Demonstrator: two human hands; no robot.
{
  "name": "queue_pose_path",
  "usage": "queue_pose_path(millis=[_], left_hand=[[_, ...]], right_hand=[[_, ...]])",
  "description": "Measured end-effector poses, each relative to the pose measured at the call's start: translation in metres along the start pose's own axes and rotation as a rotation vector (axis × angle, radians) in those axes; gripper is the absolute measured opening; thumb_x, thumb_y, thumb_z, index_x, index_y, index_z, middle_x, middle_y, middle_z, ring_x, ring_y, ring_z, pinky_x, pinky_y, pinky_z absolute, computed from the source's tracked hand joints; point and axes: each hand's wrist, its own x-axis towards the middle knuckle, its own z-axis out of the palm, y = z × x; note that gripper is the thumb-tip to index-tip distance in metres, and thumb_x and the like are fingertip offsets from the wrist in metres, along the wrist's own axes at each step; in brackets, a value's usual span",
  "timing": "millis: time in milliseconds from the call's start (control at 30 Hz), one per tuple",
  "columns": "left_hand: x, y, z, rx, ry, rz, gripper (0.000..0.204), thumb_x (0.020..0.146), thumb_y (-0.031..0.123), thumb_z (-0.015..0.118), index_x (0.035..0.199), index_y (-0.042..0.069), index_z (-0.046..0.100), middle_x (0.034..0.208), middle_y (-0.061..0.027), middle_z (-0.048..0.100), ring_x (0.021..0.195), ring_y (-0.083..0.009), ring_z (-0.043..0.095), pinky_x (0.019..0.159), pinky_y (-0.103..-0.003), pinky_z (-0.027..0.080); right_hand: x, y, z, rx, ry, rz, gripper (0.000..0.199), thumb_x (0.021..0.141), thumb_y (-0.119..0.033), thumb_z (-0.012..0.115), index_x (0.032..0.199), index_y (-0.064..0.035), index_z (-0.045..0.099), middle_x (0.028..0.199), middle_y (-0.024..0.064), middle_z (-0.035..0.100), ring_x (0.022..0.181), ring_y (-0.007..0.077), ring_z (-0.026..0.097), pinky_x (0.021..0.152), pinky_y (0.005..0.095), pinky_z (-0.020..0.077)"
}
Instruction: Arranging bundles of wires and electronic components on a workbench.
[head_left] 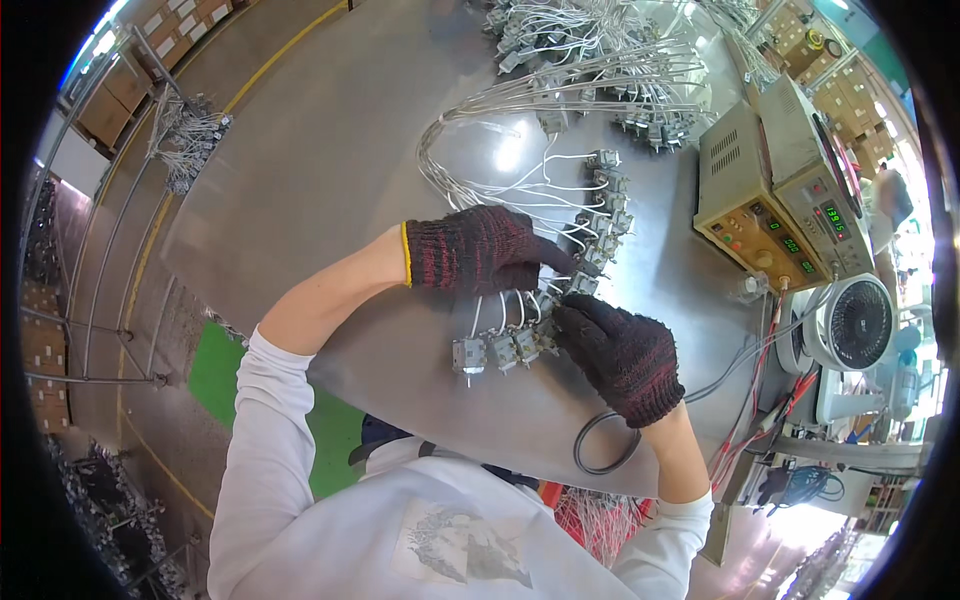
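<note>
A curved row of small metal-cased motors (527, 345) with white lead wires lies on the grey metal table (330, 130). My left hand (480, 250), in a dark glove flecked with red, reaches over the wires from the left. Its index finger stretches onto the middle of the row, with thumb and index apart. From the right, my right hand (620, 355), gloved alike, has its fingers pressed together at the same stretch of motors. Whatever sits between those fingertips is hidden. A grey cable (590, 465) loops beside the right wrist.
More wired motors (560, 40) are heaped at the far side. A bench instrument with lit displays (765, 235) stands at right, with another instrument (815, 180) against it. Beyond them is a white fan (855, 320). Red test leads (745, 410) hang near the table's right edge.
</note>
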Motion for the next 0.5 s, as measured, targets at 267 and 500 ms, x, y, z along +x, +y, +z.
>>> queue_pose_path(millis=[267, 500], left_hand=[[0.002, 0.009, 0.023, -0.162, 0.305, -0.006, 0.042, 0.082, 0.029, 0.09, 0.112, 0.014, 0.066, 0.1, -0.005, 0.067, 0.092, -0.0242, 0.062, 0.082, -0.038, 0.053], [0.01, 0.006, 0.023, -0.706, 0.516, -0.364, 0.041, 0.085, 0.022, 0.092, 0.101, 0.012, 0.056, 0.09, 0.0047, 0.051, 0.084, -0.0082, 0.049, 0.077, -0.028, 0.047]], right_hand=[[-0.01, -0.008, -0.008, 0.256, 0.188, 0.301, 0.032, 0.088, -0.001, 0.079, 0.119, -0.0075, 0.075, 0.119, 0.0148, 0.076, 0.086, 0.0284, 0.078, 0.072, 0.038, 0.0615], [-0.039, -0.012, -0.003, 0.68, 0.336, 0.567, 0.022, 0.099, -0.001, 0.068, 0.121, -0.0005, 0.073, 0.104, 0.0102, 0.074, 0.075, 0.0127, 0.067, 0.066, 0.0289, 0.0543]])
